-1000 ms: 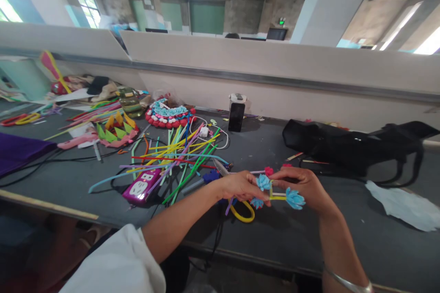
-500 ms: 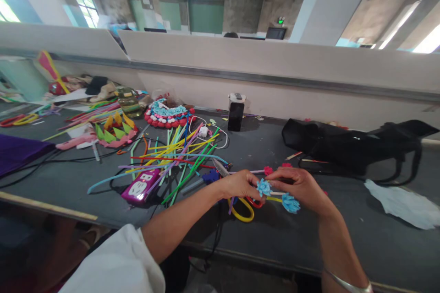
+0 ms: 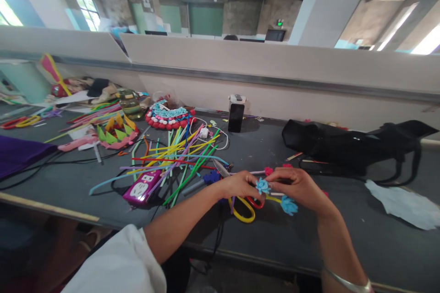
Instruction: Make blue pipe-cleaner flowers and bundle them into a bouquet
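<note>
A small light-blue flower point(image 3: 262, 186) is pinched between the fingertips of my left hand point(image 3: 242, 185). My right hand point(image 3: 296, 187) has its thumb and fingers closed against the right side of the same flower. Just below the right fingers a second light-blue flower point(image 3: 289, 205) lies beside a short pale stick. Scissors with yellow and red handles point(image 3: 252, 213) lie on the table under my hands, their blades pointing away to the left. Small red flowers point(image 3: 268, 171) sit just beyond my fingertips. A dark-blue piece point(image 3: 211, 176) rests beside my left wrist.
Colourful pipe-cleaner-like sticks point(image 3: 178, 155) lie heaped left of my hands, with a purple box point(image 3: 142, 188) by them. Behind are a beaded red, white and blue piece point(image 3: 168, 114) and an upright phone point(image 3: 235, 116). A black bag point(image 3: 330, 144) and white sheet point(image 3: 402, 203) lie right.
Both hands stay in nearly the same place around the flower. The lower blue flower has tilted slightly; the camera view has shifted a little.
</note>
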Demonstrator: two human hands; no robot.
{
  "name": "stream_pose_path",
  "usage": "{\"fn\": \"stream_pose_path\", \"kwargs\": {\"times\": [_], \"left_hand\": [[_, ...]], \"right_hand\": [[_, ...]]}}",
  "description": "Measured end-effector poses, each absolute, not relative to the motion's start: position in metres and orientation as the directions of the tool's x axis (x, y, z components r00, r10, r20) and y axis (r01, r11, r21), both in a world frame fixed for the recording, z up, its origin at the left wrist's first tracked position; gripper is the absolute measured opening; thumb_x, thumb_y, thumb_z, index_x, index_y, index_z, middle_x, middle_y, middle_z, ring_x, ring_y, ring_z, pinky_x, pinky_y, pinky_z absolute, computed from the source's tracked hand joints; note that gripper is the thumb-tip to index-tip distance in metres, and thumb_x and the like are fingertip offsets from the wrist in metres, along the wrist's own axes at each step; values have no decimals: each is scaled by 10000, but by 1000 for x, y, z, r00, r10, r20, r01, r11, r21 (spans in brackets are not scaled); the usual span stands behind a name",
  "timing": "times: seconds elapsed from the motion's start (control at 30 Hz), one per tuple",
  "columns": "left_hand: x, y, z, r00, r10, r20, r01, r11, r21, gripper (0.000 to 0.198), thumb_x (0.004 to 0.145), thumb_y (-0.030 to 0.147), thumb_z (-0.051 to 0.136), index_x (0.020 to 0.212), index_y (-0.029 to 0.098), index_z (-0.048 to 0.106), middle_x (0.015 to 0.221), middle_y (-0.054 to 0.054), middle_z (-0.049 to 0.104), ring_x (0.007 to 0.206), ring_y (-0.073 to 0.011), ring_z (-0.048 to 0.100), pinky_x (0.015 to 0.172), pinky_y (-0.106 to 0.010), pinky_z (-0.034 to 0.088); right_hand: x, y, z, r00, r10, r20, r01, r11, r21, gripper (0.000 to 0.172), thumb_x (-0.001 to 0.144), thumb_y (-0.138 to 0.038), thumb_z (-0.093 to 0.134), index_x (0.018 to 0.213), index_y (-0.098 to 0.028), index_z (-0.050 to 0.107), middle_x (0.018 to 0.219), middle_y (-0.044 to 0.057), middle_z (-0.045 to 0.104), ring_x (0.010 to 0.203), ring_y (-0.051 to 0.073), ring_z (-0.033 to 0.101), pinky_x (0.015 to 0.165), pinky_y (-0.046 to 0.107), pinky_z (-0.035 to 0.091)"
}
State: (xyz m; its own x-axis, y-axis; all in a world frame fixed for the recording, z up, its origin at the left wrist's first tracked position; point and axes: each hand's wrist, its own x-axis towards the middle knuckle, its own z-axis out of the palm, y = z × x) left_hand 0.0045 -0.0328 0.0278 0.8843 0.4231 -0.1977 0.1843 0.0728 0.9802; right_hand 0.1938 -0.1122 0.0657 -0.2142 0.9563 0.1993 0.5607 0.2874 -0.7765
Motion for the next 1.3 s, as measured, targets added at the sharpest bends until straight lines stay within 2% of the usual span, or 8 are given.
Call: {"fn": "stream_pose_path", "kwargs": {"times": [0.17,0.3,0.43,0.57,0.77,0.9,1.1,1.3], "left_hand": [[4,-34,31,891,413,-190,169,87,982,261,590,337,772,709,112,713,590,18,589,498,-53,412,447,-188,229],[6,-34,34,856,474,-206,176,108,978,272,584,355,750,687,111,688,474,63,461,414,-31,267,419,-208,156],[9,-32,34,797,570,-199,146,137,980,251,584,348,723,661,118,662,434,89,387,379,-20,215,408,-214,129],[10,-27,29,737,647,-196,36,252,967,226,581,322,716,655,120,646,389,108,331,348,-14,196,390,-206,122],[10,-19,26,700,694,-171,-179,402,898,181,618,284,703,651,122,628,341,123,258,310,-18,159,355,-200,109],[6,-18,31,748,653,-113,-271,457,847,182,637,278,704,672,121,619,369,131,242,315,-11,160,357,-179,122],[-1,-22,37,856,513,-63,-226,481,847,172,637,259,712,675,111,632,366,130,236,317,-13,169,359,-172,140],[-2,-22,41,872,486,-67,-184,450,874,170,671,269,690,698,105,650,377,129,205,328,-16,151,372,-184,126]], "right_hand": [[194,-112,68,-207,957,202,561,285,-777,163,807,-340,661,814,-204,750,797,38,728,744,176,658,680,251,498],[192,-110,66,-164,942,292,583,332,-742,179,824,-343,636,825,-201,744,744,33,703,703,167,641,634,243,485],[188,-112,68,-140,910,389,684,373,-627,178,857,-326,594,845,-230,743,736,29,686,685,163,623,622,254,464],[183,-117,71,-163,870,465,772,406,-489,171,866,-321,589,839,-242,740,687,22,668,675,165,608,632,270,452],[177,-122,72,-195,883,427,794,398,-460,168,867,-287,583,864,-264,750,784,20,721,732,176,659,663,270,491],[180,-119,64,-115,919,376,787,315,-530,168,855,-289,594,908,-263,751,870,26,746,783,196,687,704,279,519],[183,-110,55,25,954,300,586,229,-777,160,795,-316,639,838,-209,750,841,34,758,800,230,703,752,316,543],[184,-108,55,56,963,264,513,200,-835,177,760,-342,673,802,-187,745,799,41,754,774,232,700,717,306,539]]}}
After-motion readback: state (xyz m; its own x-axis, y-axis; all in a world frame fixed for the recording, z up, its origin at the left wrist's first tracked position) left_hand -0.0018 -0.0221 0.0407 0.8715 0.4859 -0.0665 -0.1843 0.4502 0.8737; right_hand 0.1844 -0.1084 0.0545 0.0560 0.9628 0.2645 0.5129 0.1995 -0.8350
